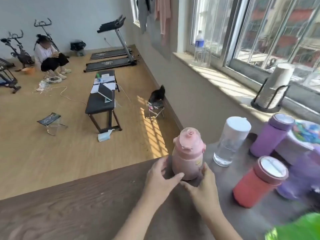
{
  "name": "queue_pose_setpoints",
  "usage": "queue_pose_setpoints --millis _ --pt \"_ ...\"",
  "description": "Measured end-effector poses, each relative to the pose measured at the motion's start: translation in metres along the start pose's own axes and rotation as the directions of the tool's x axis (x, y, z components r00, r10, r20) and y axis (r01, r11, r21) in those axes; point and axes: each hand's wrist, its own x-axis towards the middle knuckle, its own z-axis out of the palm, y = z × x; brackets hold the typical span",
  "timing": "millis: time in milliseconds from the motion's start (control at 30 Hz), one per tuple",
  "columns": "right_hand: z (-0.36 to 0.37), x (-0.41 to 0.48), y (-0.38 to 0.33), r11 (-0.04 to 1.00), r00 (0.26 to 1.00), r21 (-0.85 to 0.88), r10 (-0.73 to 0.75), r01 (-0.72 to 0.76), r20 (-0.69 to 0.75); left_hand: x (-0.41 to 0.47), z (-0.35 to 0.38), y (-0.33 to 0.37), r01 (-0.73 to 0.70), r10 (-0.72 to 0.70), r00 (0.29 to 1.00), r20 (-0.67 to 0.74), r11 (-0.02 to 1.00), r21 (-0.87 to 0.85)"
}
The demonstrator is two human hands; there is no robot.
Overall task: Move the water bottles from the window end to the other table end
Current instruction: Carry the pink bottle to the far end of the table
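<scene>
At centre frame, near the worktop [69, 205] edge, the pink bottle [187, 156] stood upright, left hand [161, 177] and right hand [201, 186] cupping its base; a firm, low, level grip would have carried it best.

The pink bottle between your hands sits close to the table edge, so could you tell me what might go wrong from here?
1. The pink bottle stands near the table edge; a push from the left hand or right hand could tip it off.
2. The clear bottle stands close and could get knocked.
</scene>
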Motion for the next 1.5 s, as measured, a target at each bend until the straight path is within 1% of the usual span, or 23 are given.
queue_pose_setpoints --millis 33,67,133,267,333,500,567,633,800,933,1033,1133,1233,1367,1500 --pt "0.002 0.005 0.011 1.0 1.0 -0.001 0.004 -0.004 0.002 0.01 0.008 -0.003 -0.008 0.009 1.0 0.011 0.999 -0.04" --pt "0.001 0.007 0.017 1.0 1.0 -0.004 0.012 -0.012 0.029 0.017 0.014 -0.004 0.008 -0.006 1.0 0.03 0.998 -0.055" --pt "-0.002 0.016 0.027 1.0 0.999 0.003 -0.001 0.0 0.039 0.032 0.021 -0.007 0.012 -0.009 0.999 0.045 0.997 -0.079" --pt "-0.01 0.024 0.031 0.999 0.997 0.013 -0.034 0.034 0.063 0.037 0.027 -0.016 0.021 -0.012 0.998 0.064 0.991 -0.132" --pt "-0.013 0.027 0.03 1.0 0.998 0.018 -0.015 0.014 0.063 0.036 0.028 -0.015 0.022 -0.015 0.999 0.048 0.987 -0.16" --pt "0.005 0.02 0.006 0.999 0.994 0.01 -0.048 0.047 0.095 0.03 0.001 -0.018 -0.025 0.022 1.0 -0.016 0.982 -0.188" --pt "0.024 0.015 -0.006 0.996 0.99 -0.022 -0.081 0.084 0.118 0.023 -0.026 -0.022 -0.037 0.028 0.999 -0.046 0.98 -0.196" --pt "0.052 0.003 -0.02 0.996 0.982 -0.023 -0.079 0.084 0.171 0.011 -0.061 -0.032 -0.045 0.027 0.996 -0.09 0.979 -0.197" --pt "0.154 -0.044 -0.064 0.994 0.934 0.006 -0.107 0.112 0.342 -0.036 -0.174 -0.068 -0.003 -0.048 0.966 -0.256 0.981 -0.196" --pt "0.248 -0.091 -0.094 0.99 0.858 0.06 -0.14 0.127 0.494 -0.081 -0.271 -0.104 0.05 -0.127 0.91 -0.394 0.978 -0.201" --pt "0.315 -0.129 -0.11 0.988 0.795 0.079 -0.154 0.132 0.587 -0.117 -0.336 -0.132 0.096 -0.192 0.868 -0.458 0.97 -0.225" --pt "0.374 -0.162 -0.122 0.983 0.731 0.082 -0.176 0.162 0.659 -0.148 -0.39 -0.161 0.136 -0.249 0.808 -0.534 0.961 -0.242" --pt "0.42 -0.188 -0.132 0.979 0.672 0.073 -0.183 0.189 0.717 -0.169 -0.43 -0.187 0.158 -0.283 0.757 -0.59 0.954 -0.255" --pt "0.466 -0.208 -0.143 0.967 0.619 0.05 -0.2 0.25 0.759 -0.183 -0.468 -0.213 0.157 -0.308 0.712 -0.631 0.946 -0.285" --pt "0.493 -0.215 -0.146 0.953 0.61 0.019 -0.208 0.301 0.765 -0.186 -0.486 -0.233 0.139 -0.311 0.701 -0.641 0.942 -0.305"
